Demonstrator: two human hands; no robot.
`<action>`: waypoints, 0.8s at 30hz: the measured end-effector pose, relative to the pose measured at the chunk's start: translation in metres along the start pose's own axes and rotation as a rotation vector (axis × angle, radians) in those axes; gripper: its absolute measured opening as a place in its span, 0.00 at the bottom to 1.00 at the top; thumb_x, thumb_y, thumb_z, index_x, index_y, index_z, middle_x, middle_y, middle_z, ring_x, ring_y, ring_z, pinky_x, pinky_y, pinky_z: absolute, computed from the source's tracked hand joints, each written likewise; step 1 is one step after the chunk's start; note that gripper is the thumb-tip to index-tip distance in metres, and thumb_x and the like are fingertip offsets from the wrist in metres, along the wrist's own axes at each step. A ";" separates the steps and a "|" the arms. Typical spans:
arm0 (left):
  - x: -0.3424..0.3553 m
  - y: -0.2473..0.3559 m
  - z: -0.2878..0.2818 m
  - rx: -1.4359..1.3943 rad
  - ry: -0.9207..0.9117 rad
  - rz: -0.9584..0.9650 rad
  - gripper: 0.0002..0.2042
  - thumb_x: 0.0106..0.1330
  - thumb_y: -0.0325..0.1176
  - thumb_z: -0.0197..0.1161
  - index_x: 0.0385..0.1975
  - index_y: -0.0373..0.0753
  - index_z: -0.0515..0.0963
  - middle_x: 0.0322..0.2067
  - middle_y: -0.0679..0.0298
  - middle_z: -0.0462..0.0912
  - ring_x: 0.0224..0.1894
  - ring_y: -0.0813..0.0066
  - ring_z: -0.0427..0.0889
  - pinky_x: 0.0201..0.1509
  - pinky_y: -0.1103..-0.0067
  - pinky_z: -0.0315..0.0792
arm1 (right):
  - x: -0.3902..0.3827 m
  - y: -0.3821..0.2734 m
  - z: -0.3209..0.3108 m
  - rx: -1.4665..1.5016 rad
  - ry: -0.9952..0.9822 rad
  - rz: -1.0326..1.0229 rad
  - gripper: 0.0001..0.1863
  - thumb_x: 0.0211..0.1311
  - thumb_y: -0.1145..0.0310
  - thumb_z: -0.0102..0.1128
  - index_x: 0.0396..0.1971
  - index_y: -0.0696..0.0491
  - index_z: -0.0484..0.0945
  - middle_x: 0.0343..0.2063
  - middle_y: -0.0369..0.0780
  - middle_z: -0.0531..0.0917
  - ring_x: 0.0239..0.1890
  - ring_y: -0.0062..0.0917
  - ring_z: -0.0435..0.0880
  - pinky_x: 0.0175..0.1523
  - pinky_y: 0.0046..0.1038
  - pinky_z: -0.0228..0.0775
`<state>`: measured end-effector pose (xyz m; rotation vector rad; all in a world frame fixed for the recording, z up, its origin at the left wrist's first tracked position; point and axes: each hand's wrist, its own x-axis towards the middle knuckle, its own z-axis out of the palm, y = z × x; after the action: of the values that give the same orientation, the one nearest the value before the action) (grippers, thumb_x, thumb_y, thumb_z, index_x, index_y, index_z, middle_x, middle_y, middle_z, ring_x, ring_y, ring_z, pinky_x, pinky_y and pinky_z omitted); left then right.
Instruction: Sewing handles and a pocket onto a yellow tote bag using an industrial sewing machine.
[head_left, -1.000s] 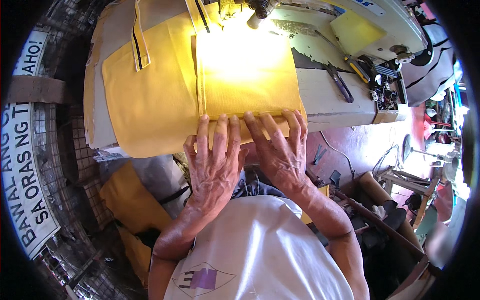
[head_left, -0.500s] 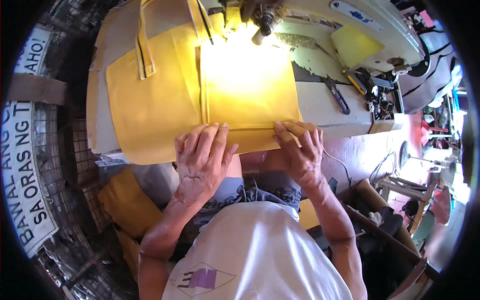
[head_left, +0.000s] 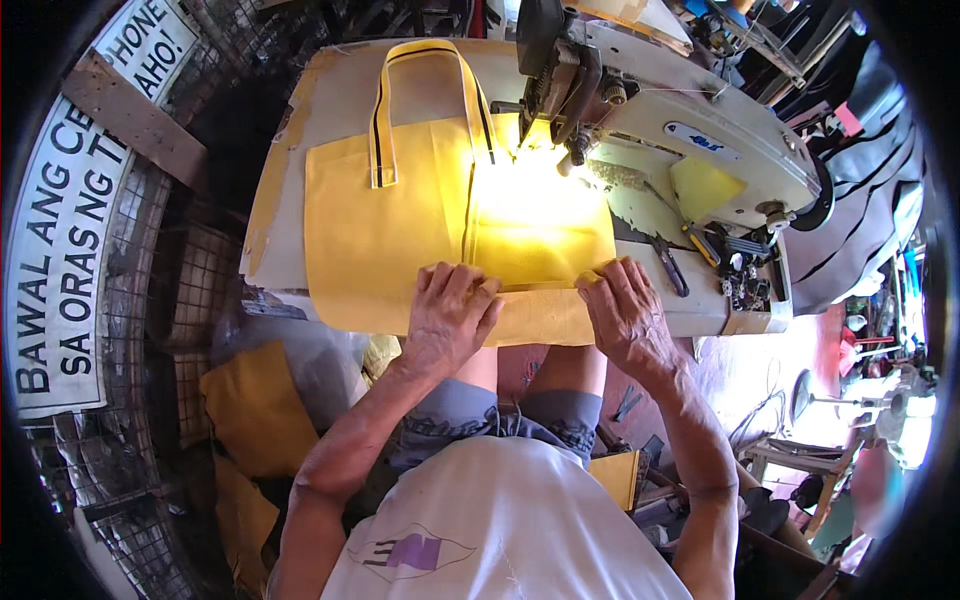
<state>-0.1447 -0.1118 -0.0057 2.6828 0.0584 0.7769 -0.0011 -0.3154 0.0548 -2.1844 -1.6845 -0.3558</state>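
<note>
A yellow bag panel [head_left: 385, 225] lies on the sewing machine's table, with a looped strap handle [head_left: 381, 105] trimmed in black. On its right part is a yellow pocket piece [head_left: 535, 255], brightly lit under the machine head. My left hand [head_left: 452, 315] is closed at the pocket piece's lower left corner, fingertips pressed on its near edge. At the lower right corner, my right hand [head_left: 630, 312] pinches the same edge, which looks folded between the hands. Glare around the needle hides whether it touches the piece.
The sewing machine [head_left: 700, 140] stands beyond the work and to the right. Dark-handled scissors [head_left: 670, 265] and a yellow-and-black cutter [head_left: 705, 243] lie beside it. Yellow offcuts [head_left: 258, 410] hang low at left, near a wire mesh wall. A fan [head_left: 803, 397] stands at right.
The view has tilted up, showing more of the machine and the whole handle. The bag panel has shifted right on the table with both hands. My fingers are more curled on the edge.
</note>
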 end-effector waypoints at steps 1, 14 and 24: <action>0.001 0.001 -0.001 0.014 0.053 0.011 0.12 0.56 0.29 0.70 0.41 0.40 0.82 0.38 0.63 0.77 0.44 0.62 0.77 0.52 0.63 0.69 | 0.005 -0.006 -0.008 0.013 0.035 -0.025 0.14 0.51 0.78 0.62 0.40 0.59 0.76 0.35 0.44 0.76 0.38 0.38 0.77 0.44 0.38 0.72; 0.116 -0.046 -0.077 -0.606 -0.075 -0.292 0.11 0.62 0.22 0.68 0.44 0.29 0.80 0.36 0.60 0.85 0.39 0.77 0.83 0.46 0.79 0.76 | 0.026 -0.073 -0.001 0.617 0.078 0.504 0.16 0.62 0.78 0.60 0.51 0.57 0.76 0.29 0.46 0.78 0.32 0.41 0.81 0.36 0.38 0.74; 0.126 -0.095 0.043 -0.365 -0.138 -0.184 0.07 0.56 0.26 0.68 0.33 0.32 0.80 0.29 0.56 0.82 0.34 0.64 0.83 0.41 0.72 0.76 | 0.022 -0.048 0.073 0.293 0.179 0.530 0.07 0.61 0.75 0.63 0.39 0.57 0.81 0.22 0.45 0.75 0.26 0.41 0.76 0.34 0.41 0.69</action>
<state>-0.0102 -0.0195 -0.0077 2.3366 0.1158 0.4903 -0.0437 -0.2542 0.0037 -2.1912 -0.9445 -0.1414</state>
